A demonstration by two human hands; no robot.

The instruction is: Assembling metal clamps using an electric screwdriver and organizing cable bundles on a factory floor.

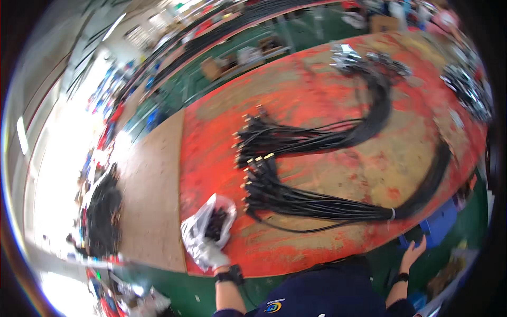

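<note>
My left hand (215,257), which looks white-gloved, is at the near side of a clear plastic bag (228,206) on the red table. Small dark pieces (215,224) fill the bag's opening. Blur and the plastic hide the fingers of this hand, so its grip does not show. Off the table's near right edge, my right hand (413,255) is empty with its fingers apart. Nearest beyond it is a bundle of black cables (327,203), tied near its right part, with brass-coloured tips at the left end. A second black cable bundle (317,137) curves behind it.
The worn red table (301,253) meets a bare wooden board (153,206) on the left. Shiny silver bundle ends (346,57) lie at the far side, with more silver parts (465,90) at the right. A blue bin (439,224) stands below the right edge. Cardboard boxes (212,68) stand beyond.
</note>
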